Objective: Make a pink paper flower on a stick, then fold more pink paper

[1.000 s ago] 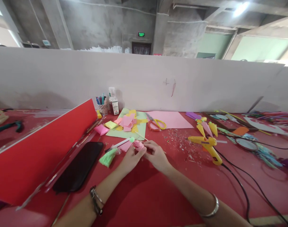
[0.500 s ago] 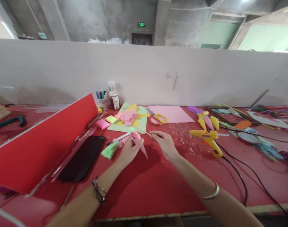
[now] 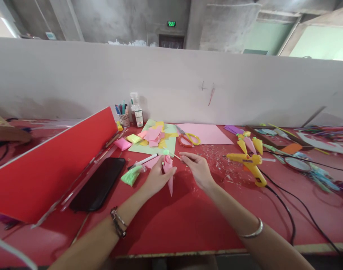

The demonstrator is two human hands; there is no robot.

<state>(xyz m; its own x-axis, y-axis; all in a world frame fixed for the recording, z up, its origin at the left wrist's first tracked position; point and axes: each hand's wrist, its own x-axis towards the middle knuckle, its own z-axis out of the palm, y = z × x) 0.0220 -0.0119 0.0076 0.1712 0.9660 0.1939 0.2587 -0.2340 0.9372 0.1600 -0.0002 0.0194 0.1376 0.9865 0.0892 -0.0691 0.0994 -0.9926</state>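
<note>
My left hand (image 3: 157, 176) is closed around a pink paper cone (image 3: 168, 172), its point hanging down toward me. A light green ball (image 3: 166, 152) shows at the cone's wide top, with a smaller green bit beside my fingers. In a pinch, my right hand (image 3: 199, 168) holds a thin pale stick (image 3: 176, 156), whose far end reaches close to the green ball; whether it touches I cannot tell. Just left of my left hand lie a bag of green clay (image 3: 131, 176) and a white pen (image 3: 147, 159).
A black phone (image 3: 99, 183) and a red board (image 3: 56, 161) stand to the left. Scissors (image 3: 188, 138) and cut paper (image 3: 154, 135) lie behind my hands. On the right are a yellow glue gun (image 3: 248, 163) with its cable, paper cones (image 3: 249, 144) and scattered scraps (image 3: 222, 161).
My left hand has turned the cone more upright and shifted it slightly right, so the green ball shows more clearly. My right hand still holds the stick near the cone's top.
</note>
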